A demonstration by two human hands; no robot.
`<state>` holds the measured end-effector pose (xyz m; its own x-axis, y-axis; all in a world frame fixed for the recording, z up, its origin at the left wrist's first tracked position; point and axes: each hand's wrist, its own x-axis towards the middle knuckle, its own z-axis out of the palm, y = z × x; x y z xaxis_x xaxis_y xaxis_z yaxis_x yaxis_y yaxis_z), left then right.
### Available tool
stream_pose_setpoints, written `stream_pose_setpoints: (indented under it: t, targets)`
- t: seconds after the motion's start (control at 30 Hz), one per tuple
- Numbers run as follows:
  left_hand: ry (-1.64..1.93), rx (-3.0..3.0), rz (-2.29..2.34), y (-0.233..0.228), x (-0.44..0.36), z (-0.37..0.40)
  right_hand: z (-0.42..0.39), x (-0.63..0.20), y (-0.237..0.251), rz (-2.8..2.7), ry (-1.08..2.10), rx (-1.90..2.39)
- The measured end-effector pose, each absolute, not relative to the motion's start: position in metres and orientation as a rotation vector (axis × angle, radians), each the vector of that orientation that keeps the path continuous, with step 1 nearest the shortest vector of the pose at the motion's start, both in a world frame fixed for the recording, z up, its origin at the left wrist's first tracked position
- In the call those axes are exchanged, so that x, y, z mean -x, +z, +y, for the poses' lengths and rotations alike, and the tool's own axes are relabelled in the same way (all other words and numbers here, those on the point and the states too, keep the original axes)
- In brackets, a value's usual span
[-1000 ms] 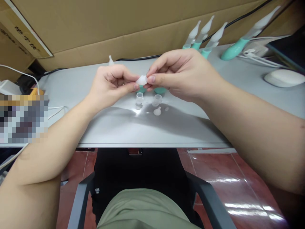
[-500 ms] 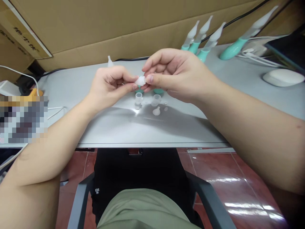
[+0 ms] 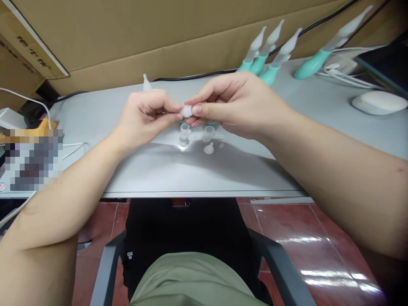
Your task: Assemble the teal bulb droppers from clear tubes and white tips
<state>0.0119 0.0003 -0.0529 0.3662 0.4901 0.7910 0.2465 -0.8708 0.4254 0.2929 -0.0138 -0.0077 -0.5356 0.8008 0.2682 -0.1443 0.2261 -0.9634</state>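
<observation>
Between my two hands, above the grey desk, is a small whitish silicone nozzle tip (image 3: 186, 111). My left hand (image 3: 145, 112) pinches its left end with thumb and forefinger. The thumb and fingers of my right hand (image 3: 232, 104) close on its right end. Below them on the desk stand a clear plastic tube (image 3: 184, 131) and a second clear tube piece (image 3: 208, 132). A loose white nozzle tip (image 3: 209, 148) and small clear discs (image 3: 221, 137) lie close by. Green bulbs behind my fingers are mostly hidden.
Several assembled green nasal aspirators (image 3: 267, 72) stand at the back right, with another leaning one (image 3: 314, 63) farther right. A white mouse (image 3: 379, 103) lies near the right edge. Another white tip (image 3: 146, 83) shows behind my left hand. Cardboard (image 3: 127, 38) walls the back; cables run along it.
My right fingers have come down and closed more tightly around the right end of the nozzle tip. My left hand keeps its pinch almost in place.
</observation>
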Motion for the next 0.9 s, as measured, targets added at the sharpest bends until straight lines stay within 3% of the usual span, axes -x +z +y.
stream_pose_setpoints:
  t: [0.9]
  targets:
    - [1.457, -2.447, 0.548, -0.0476, -0.0102, -0.0013, -0.015, -0.2891, -0.0086, -1.642, 1.52, 0.576]
